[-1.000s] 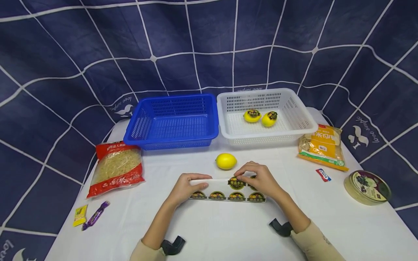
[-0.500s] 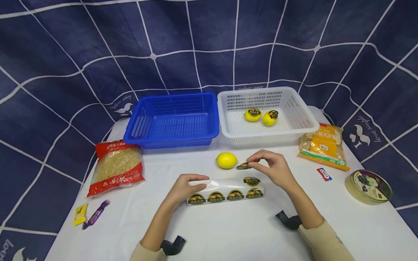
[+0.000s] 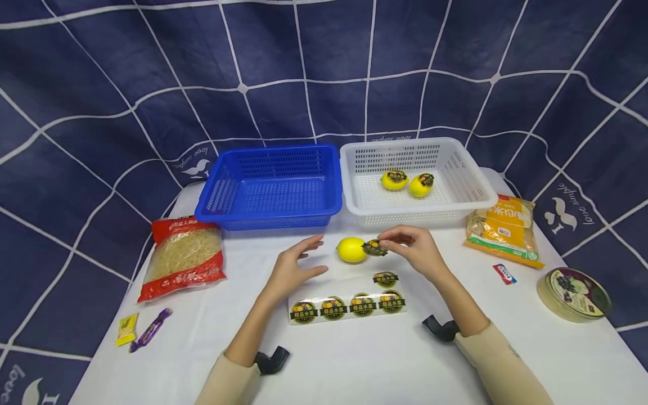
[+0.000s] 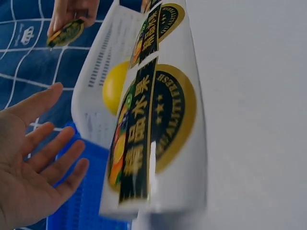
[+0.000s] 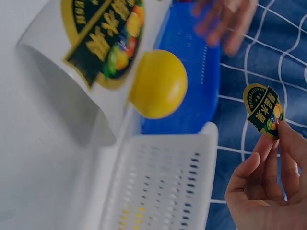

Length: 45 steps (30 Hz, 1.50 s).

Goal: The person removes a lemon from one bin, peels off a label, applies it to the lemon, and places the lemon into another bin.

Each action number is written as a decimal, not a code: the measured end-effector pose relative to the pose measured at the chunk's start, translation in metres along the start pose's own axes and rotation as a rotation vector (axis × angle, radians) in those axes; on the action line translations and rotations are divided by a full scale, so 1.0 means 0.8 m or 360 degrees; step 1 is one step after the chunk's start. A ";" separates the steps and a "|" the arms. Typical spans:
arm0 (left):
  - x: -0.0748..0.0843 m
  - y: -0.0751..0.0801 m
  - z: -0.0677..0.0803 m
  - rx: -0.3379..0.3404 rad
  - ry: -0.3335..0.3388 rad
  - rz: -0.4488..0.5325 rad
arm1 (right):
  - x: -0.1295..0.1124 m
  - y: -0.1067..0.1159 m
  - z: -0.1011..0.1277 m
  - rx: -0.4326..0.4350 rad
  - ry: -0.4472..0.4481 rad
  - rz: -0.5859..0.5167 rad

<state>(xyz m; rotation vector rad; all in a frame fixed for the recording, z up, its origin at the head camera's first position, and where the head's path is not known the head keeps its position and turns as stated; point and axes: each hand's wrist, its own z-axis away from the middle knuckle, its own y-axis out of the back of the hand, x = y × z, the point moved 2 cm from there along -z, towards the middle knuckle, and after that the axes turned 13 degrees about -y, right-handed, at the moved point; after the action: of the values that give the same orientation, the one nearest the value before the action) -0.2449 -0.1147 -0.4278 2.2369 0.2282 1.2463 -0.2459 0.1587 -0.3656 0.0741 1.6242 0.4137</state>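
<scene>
My right hand (image 3: 412, 248) pinches a round black-and-gold fruit sticker (image 5: 264, 109) by its edge between thumb and fingertips. In the head view that sticker overlaps the right end of a yellow lemon (image 3: 351, 250) on the white table. Left of the lemon, my left hand (image 3: 293, 269) holds nothing, its fingers spread apart and reaching toward the fruit. Close in front of both hands lies the sticker sheet (image 3: 349, 319), with a row of stickers along its near edge and one more at its upper right. From the left wrist, the sheet (image 4: 184, 187) looks curved.
Behind stand a blue basket (image 3: 268, 220) and a white basket (image 3: 420, 212) holding two stickered lemons (image 3: 394, 180). A red pasta bag (image 3: 184, 259) and candies (image 3: 151, 331) lie at left. At right are a yellow-orange food bag (image 3: 503, 230), a small packet (image 3: 504, 274) and a round tin (image 3: 574, 294).
My right hand has peeled a sticker off the sheet and carried it up to the lemon. My left hand has let go of the sheet and moved up toward the lemon, fingers spreading.
</scene>
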 end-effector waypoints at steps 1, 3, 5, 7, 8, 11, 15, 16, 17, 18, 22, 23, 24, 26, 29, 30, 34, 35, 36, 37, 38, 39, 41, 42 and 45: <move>-0.001 -0.004 -0.008 0.0000 -0.0060 0.0010 | 0.002 -0.003 -0.003 -0.0008 -0.0021 0.0002; -0.005 -0.016 -0.022 0.0002 -0.0125 0.0033 | 0.008 -0.009 -0.010 -0.0024 -0.0056 -0.0017; -0.011 -0.029 -0.031 0.0012 -0.0149 0.0063 | 0.013 -0.014 -0.015 -0.0040 -0.0089 -0.0039; -0.016 -0.042 -0.037 0.0037 -0.0131 0.0112 | 0.019 -0.019 -0.020 -0.0051 -0.0120 -0.0058; -0.019 -0.049 -0.039 0.0051 -0.0122 0.0136 | 0.023 -0.021 -0.022 -0.0052 -0.0141 -0.0069; -0.027 -0.064 -0.038 0.0090 -0.0090 0.0208 | 0.031 -0.026 -0.027 -0.0061 -0.0195 -0.0085; -0.041 -0.079 -0.032 0.0073 -0.0019 0.0227 | 0.036 -0.035 -0.032 -0.0092 -0.0226 -0.0086; -0.044 -0.082 -0.030 0.0065 -0.0014 0.0226 | 0.036 -0.037 -0.033 -0.0101 -0.0228 -0.0082; -0.048 -0.084 -0.029 0.0058 -0.0014 0.0223 | 0.036 -0.039 -0.034 -0.0110 -0.0231 -0.0080; -0.050 -0.086 -0.028 0.0054 -0.0013 0.0223 | 0.036 -0.041 -0.036 -0.0118 -0.0230 -0.0074; -0.055 -0.091 -0.027 0.0069 -0.0080 0.0255 | 0.037 -0.046 -0.039 -0.0124 -0.0218 -0.0022; -0.056 -0.091 -0.028 0.0075 -0.0091 0.0266 | 0.041 -0.047 -0.041 -0.0124 -0.0214 -0.0006; -0.056 -0.091 -0.028 0.0083 -0.0098 0.0270 | 0.045 -0.048 -0.044 -0.0120 -0.0208 0.0013; -0.056 -0.092 -0.028 0.0096 -0.0115 0.0279 | 0.055 -0.048 -0.048 -0.0105 -0.0192 0.0046; -0.056 -0.092 -0.029 0.0115 -0.0136 0.0286 | 0.071 -0.049 -0.055 -0.0071 -0.0164 0.0085; -0.056 -0.093 -0.029 0.0120 -0.0143 0.0286 | 0.073 -0.050 -0.056 -0.0057 -0.0146 0.0098; -0.058 -0.096 -0.030 0.0119 -0.0162 0.0288 | 0.076 -0.052 -0.059 -0.0015 -0.0045 0.0196; -0.058 -0.096 -0.031 0.0116 -0.0163 0.0288 | 0.076 -0.053 -0.059 -0.0002 -0.0016 0.0226; -0.058 -0.097 -0.032 0.0115 -0.0160 0.0293 | 0.076 -0.053 -0.060 0.0009 0.0014 0.0257; -0.058 -0.098 -0.032 0.0114 -0.0156 0.0294 | 0.075 -0.053 -0.060 0.0022 0.0041 0.0290; -0.058 -0.099 -0.033 0.0114 -0.0154 0.0295 | 0.075 -0.054 -0.061 0.0036 0.0066 0.0321; -0.058 -0.100 -0.034 0.0116 -0.0149 0.0292 | 0.075 -0.054 -0.061 0.0051 0.0089 0.0348; -0.058 -0.101 -0.036 0.0133 -0.0159 0.0294 | 0.075 -0.055 -0.062 0.0077 0.0127 0.0390; -0.058 -0.102 -0.036 0.0148 -0.0174 0.0293 | 0.076 -0.055 -0.063 0.0086 0.0144 0.0404; -0.058 -0.104 -0.038 0.0185 -0.0220 0.0286 | 0.077 -0.056 -0.064 0.0115 0.0179 0.0427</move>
<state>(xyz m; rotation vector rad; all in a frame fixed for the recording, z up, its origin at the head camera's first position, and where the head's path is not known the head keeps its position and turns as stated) -0.2856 -0.0529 -0.4952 2.4782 0.0486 1.1886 -0.2934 0.1234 -0.4360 0.3311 1.7463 0.5729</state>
